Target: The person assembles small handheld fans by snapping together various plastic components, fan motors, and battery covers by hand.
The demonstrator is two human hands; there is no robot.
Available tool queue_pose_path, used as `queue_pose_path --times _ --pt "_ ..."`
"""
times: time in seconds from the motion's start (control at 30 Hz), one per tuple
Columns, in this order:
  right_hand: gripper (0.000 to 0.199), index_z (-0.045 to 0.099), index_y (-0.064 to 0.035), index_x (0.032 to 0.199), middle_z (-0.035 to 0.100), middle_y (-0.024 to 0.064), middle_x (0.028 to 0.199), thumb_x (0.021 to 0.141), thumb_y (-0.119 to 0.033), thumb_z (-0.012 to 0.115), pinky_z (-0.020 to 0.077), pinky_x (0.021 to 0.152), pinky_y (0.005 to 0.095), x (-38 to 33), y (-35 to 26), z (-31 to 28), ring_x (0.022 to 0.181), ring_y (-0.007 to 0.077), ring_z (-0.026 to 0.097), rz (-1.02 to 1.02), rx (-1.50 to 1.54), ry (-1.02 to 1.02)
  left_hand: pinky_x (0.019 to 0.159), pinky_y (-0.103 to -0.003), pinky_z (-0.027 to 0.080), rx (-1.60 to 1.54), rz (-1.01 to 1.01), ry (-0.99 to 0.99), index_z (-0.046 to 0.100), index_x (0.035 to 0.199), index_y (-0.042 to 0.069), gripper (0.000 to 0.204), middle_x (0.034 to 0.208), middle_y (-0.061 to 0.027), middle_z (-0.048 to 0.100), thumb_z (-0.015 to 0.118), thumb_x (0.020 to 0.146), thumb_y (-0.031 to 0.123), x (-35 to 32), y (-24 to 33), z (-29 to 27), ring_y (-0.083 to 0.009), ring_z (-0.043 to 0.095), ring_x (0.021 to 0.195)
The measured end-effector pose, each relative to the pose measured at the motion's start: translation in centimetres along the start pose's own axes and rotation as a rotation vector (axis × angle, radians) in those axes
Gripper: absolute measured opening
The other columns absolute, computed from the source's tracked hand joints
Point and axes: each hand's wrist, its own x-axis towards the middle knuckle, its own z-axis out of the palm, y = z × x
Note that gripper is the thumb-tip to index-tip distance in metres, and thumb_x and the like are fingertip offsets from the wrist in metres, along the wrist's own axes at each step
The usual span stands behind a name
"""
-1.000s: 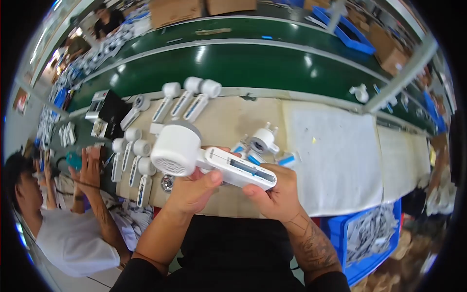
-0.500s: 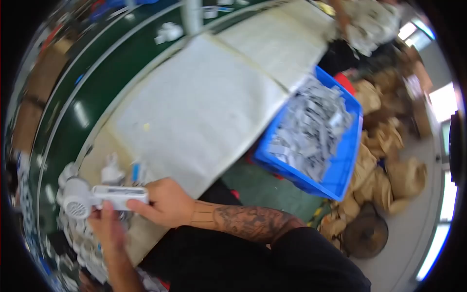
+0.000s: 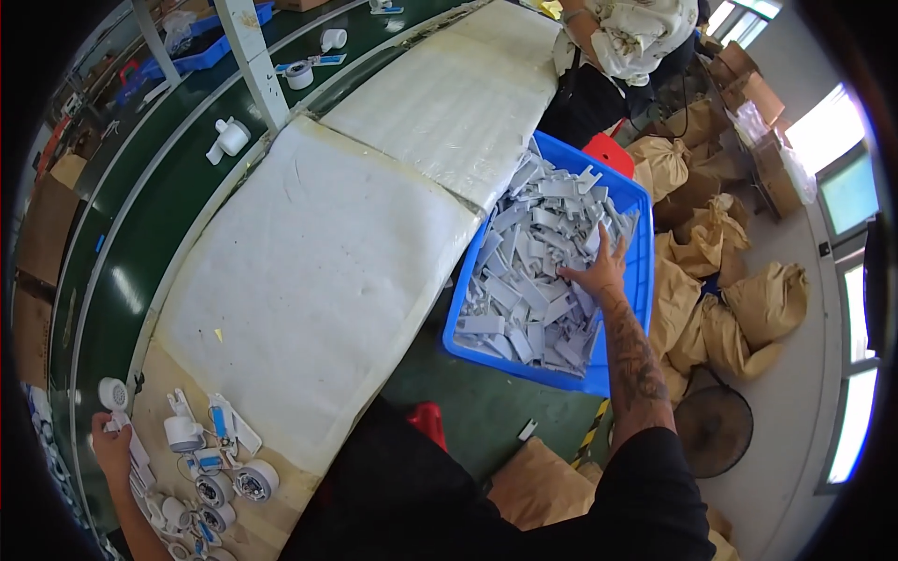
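Observation:
At the lower left, my left hand is closed around the neck of a white device with a round perforated head, at the table's edge beside the green conveyor. My right hand reaches out with its fingers spread over the white plastic pieces heaped in a blue bin. No piece shows clearly in its grip; whether the fingertips touch the heap I cannot tell. Near my left hand, several white round-headed units with blue-marked parts lie on the table.
A white-covered worktable runs away from me along the green conveyor, which carries a few white units. A post rises at the table's far edge. Paper sacks and a fan stand right. Another person works beyond the bin.
My right hand has let go of the white device and moved right, over the bin. My left hand has carried the device to the left edge of the table. The view has shifted.

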Motion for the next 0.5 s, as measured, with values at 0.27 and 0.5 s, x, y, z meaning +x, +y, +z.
queue_pose_path --times 0.27,0.5 --pt "0.114 0.022 -0.0479 0.15 0.023 0.0204 0.157 0.06 -0.02 0.086 0.0498 0.098 0.0537 5.2 -1.9 1.6 0.133 0.0515 0.039 -0.101 -0.275 -0.108 0.081 -0.03 0.05 -0.084 0.057 0.096 0.047 0.134 0.003 0.046 0.114 -0.0124 0.065 0.066 0.093 0.01 0.3 -6.4 4.6 -0.0171 0.064 0.095" --pt "0.061 0.055 -0.0338 0.13 0.058 0.0126 0.125 0.074 -0.018 0.073 0.0536 0.085 0.0482 5.9 1.6 3.8 0.113 0.0378 0.059 -0.217 -0.163 0.099 0.096 -0.03 0.045 -0.243 -0.016 0.025 0.044 0.141 -0.002 0.052 0.13 -0.0194 0.06 0.064 0.098 0.02 -1.2 -8.8 4.7 -0.0209 0.06 0.113"
